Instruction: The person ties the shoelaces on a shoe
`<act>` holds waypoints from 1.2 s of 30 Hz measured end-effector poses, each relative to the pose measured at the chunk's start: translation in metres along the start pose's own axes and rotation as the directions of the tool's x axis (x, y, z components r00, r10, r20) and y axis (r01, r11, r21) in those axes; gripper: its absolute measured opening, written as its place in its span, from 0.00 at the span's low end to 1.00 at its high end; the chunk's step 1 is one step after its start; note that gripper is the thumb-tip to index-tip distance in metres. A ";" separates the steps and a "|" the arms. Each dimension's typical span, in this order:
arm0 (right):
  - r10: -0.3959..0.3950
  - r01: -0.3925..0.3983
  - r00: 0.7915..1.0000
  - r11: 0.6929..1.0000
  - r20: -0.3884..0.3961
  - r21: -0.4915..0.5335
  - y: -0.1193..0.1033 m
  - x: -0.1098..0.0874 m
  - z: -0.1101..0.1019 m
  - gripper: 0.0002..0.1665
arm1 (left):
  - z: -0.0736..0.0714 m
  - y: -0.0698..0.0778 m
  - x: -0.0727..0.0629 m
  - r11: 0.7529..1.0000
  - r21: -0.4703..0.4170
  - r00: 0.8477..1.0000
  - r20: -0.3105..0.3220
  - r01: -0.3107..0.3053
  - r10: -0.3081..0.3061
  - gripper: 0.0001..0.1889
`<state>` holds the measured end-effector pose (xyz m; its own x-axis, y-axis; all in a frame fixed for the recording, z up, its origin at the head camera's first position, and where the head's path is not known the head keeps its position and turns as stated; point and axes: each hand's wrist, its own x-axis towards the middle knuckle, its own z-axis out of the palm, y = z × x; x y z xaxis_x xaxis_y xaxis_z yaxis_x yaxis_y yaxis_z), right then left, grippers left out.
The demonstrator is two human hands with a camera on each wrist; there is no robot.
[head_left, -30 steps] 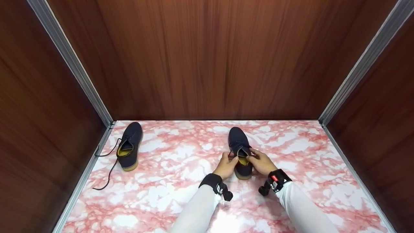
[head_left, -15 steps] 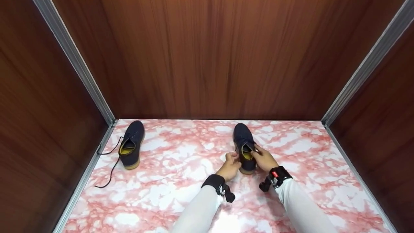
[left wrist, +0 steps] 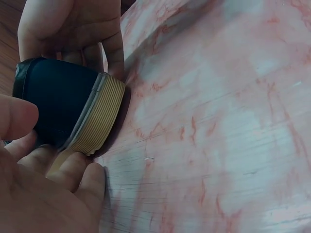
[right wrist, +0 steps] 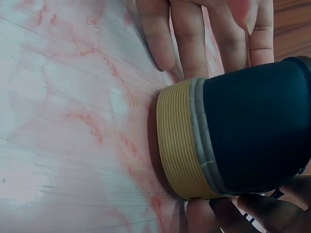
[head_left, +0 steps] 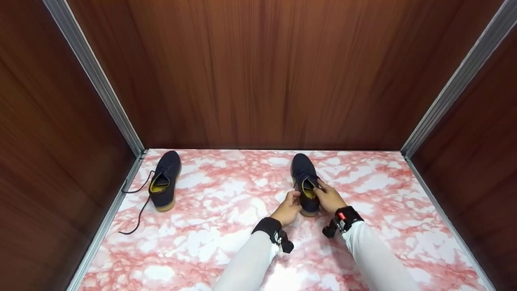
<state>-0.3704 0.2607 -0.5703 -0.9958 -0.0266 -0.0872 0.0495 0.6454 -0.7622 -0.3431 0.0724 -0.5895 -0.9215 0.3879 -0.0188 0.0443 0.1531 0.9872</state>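
A dark navy lace-up shoe with a yellow lining stands on the floor, toe toward the back wall. My right hand grips its right side, thumb over the rim of the opening and fingers along the outside. My left hand is at the left side near the heel, fingers loosely bent beside the shoe and thumb apart from them. The left wrist view shows the left fingers low against the ribbed tan sole. In the right wrist view the heel sits between both hands.
A matching shoe stands at the far left, its loose lace trailing on the floor. The floor has a red and white marbled pattern. Dark wood panels with metal edging enclose the back and sides.
The left hand has come off the rim of the opening and down to the shoe's left side. The right hand keeps its grip. The whole view has shifted slightly.
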 end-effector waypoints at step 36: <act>-0.132 0.137 0.989 0.988 0.074 -0.071 -0.031 -0.020 -0.017 0.38 | -0.074 0.028 -0.045 0.991 0.130 1.000 -0.015 0.002 0.000 0.32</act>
<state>-0.3528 0.2540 -0.5345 -0.9853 -0.1676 -0.0329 -0.0932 0.6886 -0.7191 -0.3295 -0.0080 -0.5492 -0.9272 0.3742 -0.0168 0.0921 0.2713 0.9581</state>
